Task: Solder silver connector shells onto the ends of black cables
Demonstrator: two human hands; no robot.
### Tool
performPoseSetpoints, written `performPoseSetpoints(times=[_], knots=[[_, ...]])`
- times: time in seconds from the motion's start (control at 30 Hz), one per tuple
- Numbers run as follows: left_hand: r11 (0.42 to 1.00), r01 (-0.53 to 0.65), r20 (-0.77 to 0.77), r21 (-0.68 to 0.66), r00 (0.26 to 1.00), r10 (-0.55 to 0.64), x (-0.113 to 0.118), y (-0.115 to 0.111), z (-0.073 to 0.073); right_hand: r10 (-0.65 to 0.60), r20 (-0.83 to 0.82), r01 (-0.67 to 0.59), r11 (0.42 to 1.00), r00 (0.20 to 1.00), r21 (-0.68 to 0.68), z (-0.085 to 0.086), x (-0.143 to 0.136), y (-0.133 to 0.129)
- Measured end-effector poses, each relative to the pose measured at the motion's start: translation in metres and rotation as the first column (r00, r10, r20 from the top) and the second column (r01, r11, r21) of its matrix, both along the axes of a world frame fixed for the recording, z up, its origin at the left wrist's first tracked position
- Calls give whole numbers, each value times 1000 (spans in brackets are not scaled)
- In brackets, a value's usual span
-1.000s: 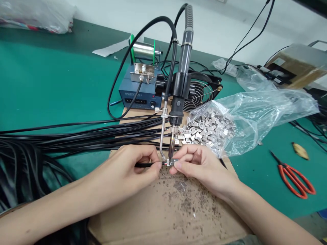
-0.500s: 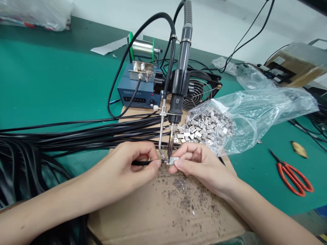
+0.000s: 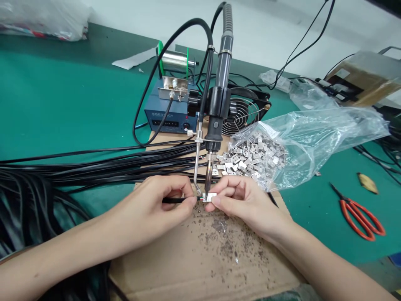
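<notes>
Our left hand (image 3: 156, 205) pinches a black cable (image 3: 173, 200), our right hand (image 3: 249, 205) a metal connector (image 3: 210, 196), right at the soldering iron tip (image 3: 207, 184). We'd say this one's partway; can't tell if the wires (image 3: 200, 199) are attached. Loads of loose connectors (image 3: 247, 158) lie at the plastic bag (image 3: 338, 130).

counter (image 3: 94, 96): plain green | cardboard (image 3: 175, 259): tan, dark-speckled | held cable (image 3: 172, 200): black | held connector (image 3: 211, 197): silvery white | cable bundle (image 3: 109, 167): black | control box (image 3: 153, 106): dark blue | spool (image 3: 174, 59): silvery, green-rimmed | soldering iron (image 3: 224, 67): black and grey | cutters (image 3: 345, 205): red-orange handles | fan (image 3: 234, 123): black, silvery concentric rings
</notes>
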State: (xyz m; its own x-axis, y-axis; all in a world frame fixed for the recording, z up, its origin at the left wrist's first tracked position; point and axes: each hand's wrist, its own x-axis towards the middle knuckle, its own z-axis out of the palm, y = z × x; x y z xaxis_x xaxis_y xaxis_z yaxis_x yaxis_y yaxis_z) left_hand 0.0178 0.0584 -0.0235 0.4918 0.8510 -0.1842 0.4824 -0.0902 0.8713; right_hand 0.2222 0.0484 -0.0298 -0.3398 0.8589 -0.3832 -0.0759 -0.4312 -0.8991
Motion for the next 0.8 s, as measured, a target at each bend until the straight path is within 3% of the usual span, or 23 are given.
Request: performPoseSetpoints(times=[0.47, 0.67, 0.8], knots=[[998, -37, -3, -54, 999, 37, 3, -3, 0, 4, -78, -4, 1000, 997, -5, -1, 1, 0], [999, -19, 47, -41, 999, 21, 4, -2, 1, 18, -81, -18, 1000, 997, -3, -1, 1, 1], [1000, -20, -18, 7, 1000, 20, 3, -3, -2, 7, -86, -8, 1000, 996, -10, -2, 1, 1]])
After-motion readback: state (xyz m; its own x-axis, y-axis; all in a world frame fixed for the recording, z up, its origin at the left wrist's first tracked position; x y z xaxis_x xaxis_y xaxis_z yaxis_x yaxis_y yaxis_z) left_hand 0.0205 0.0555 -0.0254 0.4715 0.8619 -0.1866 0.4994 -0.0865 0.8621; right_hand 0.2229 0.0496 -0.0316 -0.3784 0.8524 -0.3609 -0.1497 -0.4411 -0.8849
